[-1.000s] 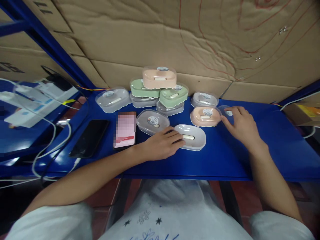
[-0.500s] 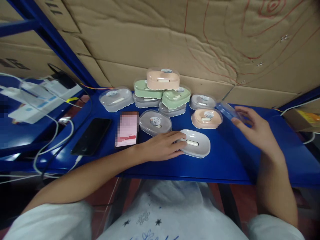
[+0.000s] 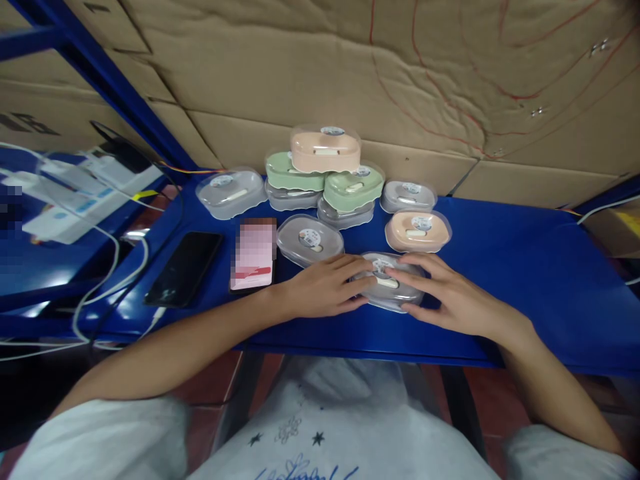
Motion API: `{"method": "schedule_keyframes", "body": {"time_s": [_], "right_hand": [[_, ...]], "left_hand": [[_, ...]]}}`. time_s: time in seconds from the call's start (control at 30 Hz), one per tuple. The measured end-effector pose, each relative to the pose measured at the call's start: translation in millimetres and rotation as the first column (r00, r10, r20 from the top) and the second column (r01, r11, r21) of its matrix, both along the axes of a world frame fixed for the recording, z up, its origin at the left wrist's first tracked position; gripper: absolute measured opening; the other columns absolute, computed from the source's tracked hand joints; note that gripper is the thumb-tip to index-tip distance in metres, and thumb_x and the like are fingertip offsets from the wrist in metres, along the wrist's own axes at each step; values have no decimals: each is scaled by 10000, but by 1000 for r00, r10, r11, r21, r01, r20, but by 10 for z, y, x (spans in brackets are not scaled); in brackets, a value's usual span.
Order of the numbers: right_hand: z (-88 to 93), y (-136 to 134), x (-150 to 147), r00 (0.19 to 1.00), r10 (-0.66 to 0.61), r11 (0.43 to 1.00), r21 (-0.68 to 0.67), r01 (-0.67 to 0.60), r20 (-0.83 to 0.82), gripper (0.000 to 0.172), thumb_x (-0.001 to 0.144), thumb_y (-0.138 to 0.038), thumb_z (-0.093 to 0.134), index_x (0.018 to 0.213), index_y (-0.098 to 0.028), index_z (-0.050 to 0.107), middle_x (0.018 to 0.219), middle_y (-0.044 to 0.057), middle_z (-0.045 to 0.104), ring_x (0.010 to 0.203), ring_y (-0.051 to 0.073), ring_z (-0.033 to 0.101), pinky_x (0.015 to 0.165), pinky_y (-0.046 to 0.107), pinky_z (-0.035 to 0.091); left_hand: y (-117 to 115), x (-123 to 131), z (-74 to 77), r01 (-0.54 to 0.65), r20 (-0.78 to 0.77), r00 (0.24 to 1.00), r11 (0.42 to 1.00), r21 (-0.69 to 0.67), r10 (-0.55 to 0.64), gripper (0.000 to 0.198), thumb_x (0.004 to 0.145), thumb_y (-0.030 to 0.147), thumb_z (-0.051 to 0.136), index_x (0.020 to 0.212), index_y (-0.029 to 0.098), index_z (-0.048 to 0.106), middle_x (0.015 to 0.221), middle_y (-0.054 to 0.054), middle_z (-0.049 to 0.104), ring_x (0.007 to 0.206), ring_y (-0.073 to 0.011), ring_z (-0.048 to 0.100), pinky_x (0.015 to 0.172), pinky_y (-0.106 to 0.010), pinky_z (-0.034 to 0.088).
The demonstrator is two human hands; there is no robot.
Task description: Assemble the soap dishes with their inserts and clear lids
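Note:
In front of me on the blue table lies a grey soap dish (image 3: 391, 305) with a white piece in its middle. A clear lid (image 3: 371, 256) bearing a round label covers it; whether the lid is fully seated I cannot tell. My left hand (image 3: 327, 285) grips the dish's left end with bent fingers. From the right, my right hand (image 3: 453, 297) has its thumb and spread fingers over the lid and holds it by its right side. Just left of the dish is another grey lidded soap dish (image 3: 300, 241), close to my left fingers.
Behind are stacked lidded soap dishes, with a peach one (image 3: 325, 157) on green ones (image 3: 353, 190). Another peach dish (image 3: 417, 233) sits back right. Two phones (image 3: 185, 270) lie left, near white cables and a power strip (image 3: 100, 207). Cardboard (image 3: 275, 80) walls the back.
My right hand has brought the clear lid from the right side onto the grey soap dish. My left hand has stayed at the dish's left end.

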State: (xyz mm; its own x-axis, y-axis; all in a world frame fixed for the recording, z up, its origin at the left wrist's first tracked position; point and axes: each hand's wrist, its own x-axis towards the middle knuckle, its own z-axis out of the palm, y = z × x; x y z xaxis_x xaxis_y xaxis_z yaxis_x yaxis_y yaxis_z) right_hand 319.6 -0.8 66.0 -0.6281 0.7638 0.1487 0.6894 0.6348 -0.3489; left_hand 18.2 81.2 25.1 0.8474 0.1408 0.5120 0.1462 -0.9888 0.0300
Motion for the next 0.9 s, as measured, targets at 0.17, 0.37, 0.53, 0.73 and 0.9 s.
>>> {"method": "schedule_keyframes", "body": {"time_s": [0.17,0.37,0.53,0.73,0.9], "right_hand": [[-130,-69,-92,994,-70,995,82,63,85,1036,957,-370,782,1745,-367,108,1797,125,186,1612,391,305,1234,597,449],[-295,-140,-147,981,-155,957,263,120,118,992,999,-333,725,1750,-342,77,1773,182,237,1585,398,362,1213,601,479],[-349,-187,-172,979,-162,947,296,121,119,897,1028,-311,678,1746,-341,141,1781,170,220,1608,389,317,1222,606,472],[-364,-319,-155,981,-178,947,286,147,83,844,1040,-283,642,1739,-353,174,1791,138,208,1623,377,292,1240,627,450],[-310,-627,423,956,-263,949,217,231,133,709,1053,-353,606,1695,-385,308,1758,104,321,1598,376,360,1237,691,411]], "left_hand": [[32,2,-38,-24,9,1000,999,-26,24,306,1016,232,663,1304,131,643,1342,-201,689,1271,-306,680,1102,-504,586],[40,15,-41,-30,-12,999,999,-36,30,320,1032,191,627,1348,140,637,1386,-190,675,1357,-309,638,1152,-519,565],[21,26,-16,-30,27,999,999,16,30,233,1061,193,597,1270,113,663,1325,-182,700,1312,-293,665,1131,-480,585],[-41,51,47,16,22,1000,998,66,-17,193,1062,187,589,1227,144,680,1303,-134,715,1263,-243,679,1136,-409,562],[12,-66,255,-155,-74,982,968,196,173,183,1051,310,602,1089,172,714,1167,-110,745,1091,-271,716,1066,-485,546]]}}
